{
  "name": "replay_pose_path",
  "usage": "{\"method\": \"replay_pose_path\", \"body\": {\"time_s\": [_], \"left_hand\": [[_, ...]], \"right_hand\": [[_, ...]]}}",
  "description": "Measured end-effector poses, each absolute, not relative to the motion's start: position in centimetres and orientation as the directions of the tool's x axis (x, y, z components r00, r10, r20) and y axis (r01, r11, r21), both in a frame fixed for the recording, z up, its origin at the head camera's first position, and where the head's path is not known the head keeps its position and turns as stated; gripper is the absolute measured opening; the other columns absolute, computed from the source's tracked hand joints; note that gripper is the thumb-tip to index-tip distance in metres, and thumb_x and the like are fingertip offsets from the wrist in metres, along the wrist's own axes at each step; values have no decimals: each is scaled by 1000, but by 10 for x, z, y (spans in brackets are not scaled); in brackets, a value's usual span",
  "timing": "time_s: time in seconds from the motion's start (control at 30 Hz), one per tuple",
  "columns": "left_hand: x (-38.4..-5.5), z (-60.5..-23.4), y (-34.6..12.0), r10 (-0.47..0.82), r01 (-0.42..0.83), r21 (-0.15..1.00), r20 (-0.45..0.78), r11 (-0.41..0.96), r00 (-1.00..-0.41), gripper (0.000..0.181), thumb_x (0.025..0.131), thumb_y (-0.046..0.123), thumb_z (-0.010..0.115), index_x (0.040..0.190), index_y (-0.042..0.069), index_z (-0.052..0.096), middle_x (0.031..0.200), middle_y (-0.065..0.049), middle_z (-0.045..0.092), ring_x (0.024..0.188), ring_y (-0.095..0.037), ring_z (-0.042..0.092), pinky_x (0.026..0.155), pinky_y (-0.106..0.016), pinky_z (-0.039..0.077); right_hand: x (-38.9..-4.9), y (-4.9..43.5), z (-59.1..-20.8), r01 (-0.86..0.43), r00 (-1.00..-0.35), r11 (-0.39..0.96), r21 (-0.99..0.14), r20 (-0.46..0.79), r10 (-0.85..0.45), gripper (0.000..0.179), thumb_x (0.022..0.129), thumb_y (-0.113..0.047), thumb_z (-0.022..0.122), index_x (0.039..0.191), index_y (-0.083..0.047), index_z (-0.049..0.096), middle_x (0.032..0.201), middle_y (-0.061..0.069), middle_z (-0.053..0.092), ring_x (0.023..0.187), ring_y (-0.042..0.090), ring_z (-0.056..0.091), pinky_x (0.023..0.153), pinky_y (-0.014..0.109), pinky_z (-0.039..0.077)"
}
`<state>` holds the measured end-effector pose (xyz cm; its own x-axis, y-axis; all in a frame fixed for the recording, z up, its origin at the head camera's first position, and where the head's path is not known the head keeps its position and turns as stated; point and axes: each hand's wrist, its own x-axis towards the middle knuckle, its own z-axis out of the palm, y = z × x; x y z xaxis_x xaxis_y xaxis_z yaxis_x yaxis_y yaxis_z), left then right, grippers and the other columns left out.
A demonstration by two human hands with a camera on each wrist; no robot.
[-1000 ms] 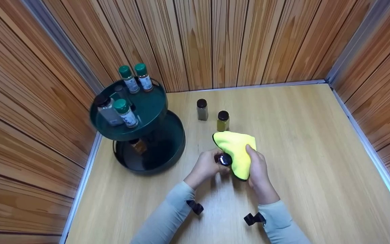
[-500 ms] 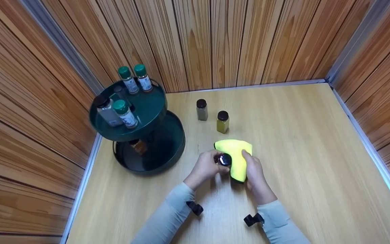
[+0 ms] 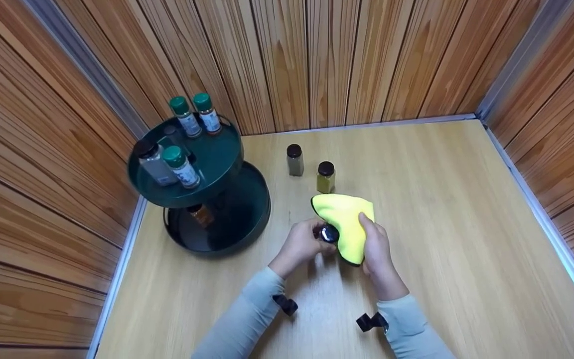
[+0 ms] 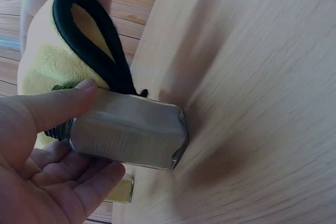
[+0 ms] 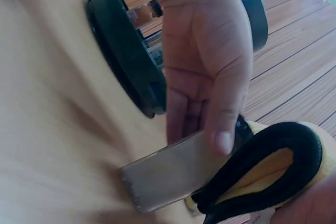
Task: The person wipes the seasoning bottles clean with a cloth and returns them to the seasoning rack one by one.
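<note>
Near the middle of the table, my left hand (image 3: 299, 244) grips a square clear spice jar (image 4: 128, 132) near its black cap (image 3: 329, 233), thumb on one side and fingers on the other. The left wrist view shows the jar's base tipped out over the tabletop. My right hand (image 3: 377, 249) holds a folded yellow cloth (image 3: 345, 219) with black edging, thumb on top. The cloth lies against the jar beside the cap. Most fingers of the right hand are hidden beneath the cloth.
Just beyond the cloth stands a jar with yellow-green contents (image 3: 326, 180), and a grey-filled jar (image 3: 295, 163) is farther back. To the left, a dark green two-tier rack (image 3: 219, 162) carries several jars. Wood-panelled walls (image 3: 287, 65) enclose the table (image 3: 466, 224).
The cloth in my right hand slides toward me along the jar, then back away to about where it started. My left hand keeps the jar in nearly the same place.
</note>
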<state>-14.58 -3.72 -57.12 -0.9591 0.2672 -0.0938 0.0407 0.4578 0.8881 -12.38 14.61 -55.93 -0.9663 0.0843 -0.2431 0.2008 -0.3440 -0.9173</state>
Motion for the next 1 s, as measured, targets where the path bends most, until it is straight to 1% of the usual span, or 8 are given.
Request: {"method": "replay_pose_path", "body": {"time_s": [0.1,0.2,0.33,0.47,0.73,0.77,0.9,1.0], "left_hand": [[-147,-571,-36,270,34,881,-108,471,-957,46,73,11,92,115,4,72,113,-11,75,109,-30,68,95,-38,53],[-147,-571,-34,262,36,863,-113,504,-959,50,73,15,93,117,3,72,114,-11,74,109,-28,67,95,-38,53],[-148,-570,-33,248,30,845,-122,533,-961,53,73,18,94,118,4,72,115,-11,74,109,-27,68,97,-38,53],[-148,-571,-31,251,33,853,-116,521,-961,50,73,17,94,117,6,73,115,-10,74,109,-26,68,96,-37,53],[-145,-572,-36,266,78,862,-68,501,-962,42,72,14,92,110,11,74,111,-9,75,108,-30,68,94,-38,52],[-145,-572,-36,264,77,861,-68,503,-962,42,72,14,92,110,12,74,111,-9,75,109,-30,68,95,-38,52],[-144,-571,-36,266,60,865,-87,498,-960,47,73,13,91,116,8,73,115,-9,75,113,-30,67,99,-41,51],[-144,-570,-37,260,50,858,-98,511,-961,49,74,15,91,119,6,72,116,-10,74,113,-29,67,99,-41,52]], "right_hand": [[-124,149,-569,241,-954,-317,-917,-284,99,44,107,-40,50,98,0,64,76,5,67,67,18,65,61,30,54],[-125,151,-580,296,-939,-250,-922,-329,100,45,107,-43,48,97,-2,63,76,4,65,68,17,63,65,29,53],[-126,151,-588,345,-924,-224,-911,-372,91,44,107,-43,47,101,-1,61,79,3,64,72,17,63,69,29,53],[-126,152,-582,333,-925,-270,-903,-368,89,46,107,-42,47,108,1,61,83,3,65,75,17,64,71,30,55],[-124,152,-556,253,-956,-317,-914,-286,62,41,107,-37,52,98,1,65,76,7,68,67,20,66,62,32,55],[-125,153,-555,245,-960,-321,-915,-276,55,42,106,-37,52,99,2,65,77,8,68,68,20,66,62,32,55],[-127,155,-562,227,-965,-325,-918,-258,55,44,105,-39,53,102,3,65,79,9,69,69,20,67,62,33,55],[-129,155,-575,292,-945,-301,-908,-322,54,44,105,-41,52,104,1,63,81,7,69,72,19,67,66,32,56]]}}
